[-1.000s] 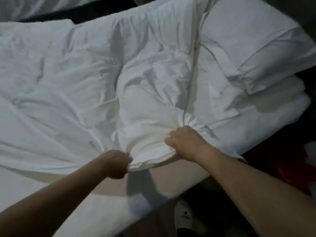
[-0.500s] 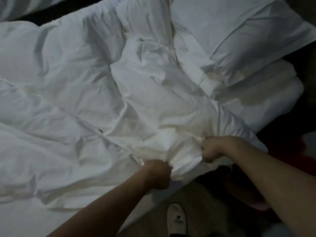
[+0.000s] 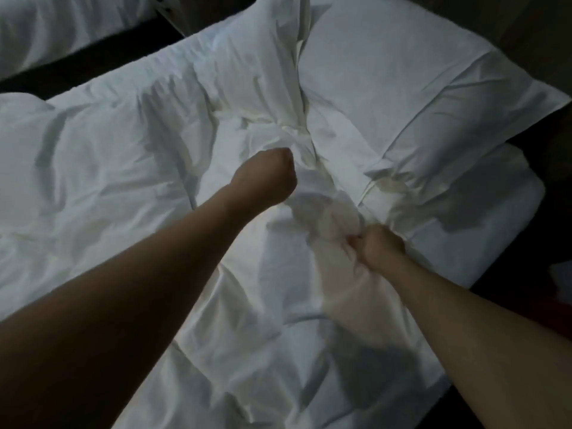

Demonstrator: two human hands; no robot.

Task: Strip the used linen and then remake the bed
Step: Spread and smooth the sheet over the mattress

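A crumpled white duvet (image 3: 123, 168) covers most of the bed. My left hand (image 3: 269, 178) is fisted in a bunch of its fabric near the middle of the bed, fingers hidden under the cloth. My right hand (image 3: 379, 247) grips another gathered fold of the duvet lower and to the right. Two white pillows lie at the head of the bed: one (image 3: 418, 82) flat at the upper right, another (image 3: 263, 54) partly tucked behind the duvet. The white fitted sheet (image 3: 483, 230) shows at the right corner of the mattress.
A second bed with white linen (image 3: 46, 29) stands at the upper left across a dark gap. Dark floor runs along the mattress's right edge, with something red (image 3: 557, 292) at the far right.
Both hands have carried the bunched duvet from the bed's near edge up toward the pillows. The left hand now reaches further than the right, and the duvet covers the near side.
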